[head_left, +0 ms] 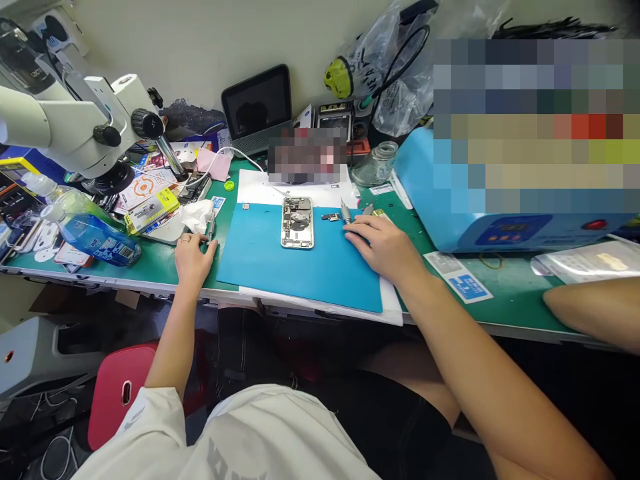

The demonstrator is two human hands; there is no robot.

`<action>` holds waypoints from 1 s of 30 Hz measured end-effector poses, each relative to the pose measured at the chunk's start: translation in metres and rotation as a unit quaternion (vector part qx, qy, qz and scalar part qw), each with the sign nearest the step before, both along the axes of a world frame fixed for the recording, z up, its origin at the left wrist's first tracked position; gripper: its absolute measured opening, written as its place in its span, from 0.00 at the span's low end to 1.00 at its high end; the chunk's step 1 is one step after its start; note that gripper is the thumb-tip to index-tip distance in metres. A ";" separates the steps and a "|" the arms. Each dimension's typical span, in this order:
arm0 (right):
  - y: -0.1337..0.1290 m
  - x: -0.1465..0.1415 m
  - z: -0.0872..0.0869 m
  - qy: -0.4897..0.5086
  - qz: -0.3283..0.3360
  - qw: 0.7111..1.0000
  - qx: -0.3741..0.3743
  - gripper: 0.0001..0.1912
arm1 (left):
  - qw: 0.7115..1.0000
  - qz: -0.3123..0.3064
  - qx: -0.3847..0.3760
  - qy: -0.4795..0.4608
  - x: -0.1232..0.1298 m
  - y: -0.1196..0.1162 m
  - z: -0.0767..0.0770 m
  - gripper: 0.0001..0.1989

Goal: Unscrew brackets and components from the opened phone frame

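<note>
I see the opened phone [297,223] lying near the middle of the blue mat [260,267], a rounded rectangle with a pale rim and a busy inside of dark and silvery metal parts. The mat is smooth, flat and matte, and it overlaps white paper [253,187] along its far edge.

My right hand [383,241] rests at the mat's right side, palm down, fingers together and slightly bent. Their tips meet a grey, pointed tool [346,213]; I cannot tell whether they grip it or only lie against it. Just left of that tool sits a small dark-and-silver part [331,217] with an irregular outline.

My left hand [193,260] is on the green bench top [231,193], left of the mat, fingers curled, thumb apart from them. A slim dark tool [211,229] stands out beside the thumb and forefinger, yet from here I cannot tell if they close on it. Beyond lies crumpled white tissue [197,215], soft and creased. A clear glass jar [384,160], round and glossy, stands past the mat's far right corner.
</note>
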State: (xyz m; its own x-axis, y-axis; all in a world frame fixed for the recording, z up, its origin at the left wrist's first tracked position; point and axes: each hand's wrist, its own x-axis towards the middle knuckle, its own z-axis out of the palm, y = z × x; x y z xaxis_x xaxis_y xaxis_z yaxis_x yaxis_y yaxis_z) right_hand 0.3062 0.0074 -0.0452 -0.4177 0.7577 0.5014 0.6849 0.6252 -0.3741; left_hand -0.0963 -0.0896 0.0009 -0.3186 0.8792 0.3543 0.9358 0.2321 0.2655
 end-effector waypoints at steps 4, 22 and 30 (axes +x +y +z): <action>0.003 -0.001 -0.001 0.014 -0.006 1.000 0.002 0.13 | 1.000 -0.018 -0.006 0.002 0.001 -0.002 -0.001 0.10; 0.007 -0.003 0.001 0.049 -0.031 0.998 -0.014 0.11 | 0.988 -0.147 0.028 -0.050 -0.004 -0.005 -0.005 0.10; 0.016 -0.005 0.001 0.048 -0.023 0.999 0.009 0.11 | 0.980 -0.177 0.072 -0.053 -0.004 -0.011 -0.004 0.10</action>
State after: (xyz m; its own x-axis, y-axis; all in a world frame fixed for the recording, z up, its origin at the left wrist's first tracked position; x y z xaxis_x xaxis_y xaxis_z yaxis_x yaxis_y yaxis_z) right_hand 0.3012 0.0235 -0.0447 -0.3324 0.7647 0.5520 0.6738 0.6021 -0.4283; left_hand -0.1006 -0.1002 -0.0029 -0.0441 0.8846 0.4643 0.9165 -0.1492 0.3711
